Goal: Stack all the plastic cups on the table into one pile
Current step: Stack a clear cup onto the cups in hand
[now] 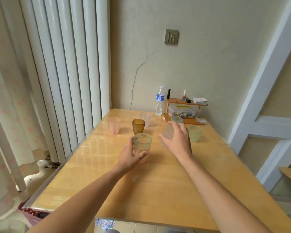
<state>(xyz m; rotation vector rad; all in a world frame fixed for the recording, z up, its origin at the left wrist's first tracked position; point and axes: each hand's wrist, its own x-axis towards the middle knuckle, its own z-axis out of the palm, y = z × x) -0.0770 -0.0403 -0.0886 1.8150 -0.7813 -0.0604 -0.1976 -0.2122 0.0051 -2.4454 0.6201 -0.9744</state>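
Observation:
My left hand [132, 154] grips a small stack [142, 145]: a pale green cup nested in a pink one, held upright just above the wooden table [158, 190]. My right hand [176, 140] is closed around a clear frosted cup [167, 135], tilted and blurred, to the right of the stack. Standing loose on the table are a pink cup [114, 125] at the left, a brown cup [138, 126], a pale pink cup [146, 119] behind it, a teal cup [177, 119] partly hidden behind my right hand, and a green cup [195, 133] at the right.
At the table's far edge stand a water bottle [159, 101] and a small wooden shelf [185, 110] carrying nail polish, cards and a clear box. A white radiator [65, 73] lines the left side. A wall lies behind, and a door frame to the right.

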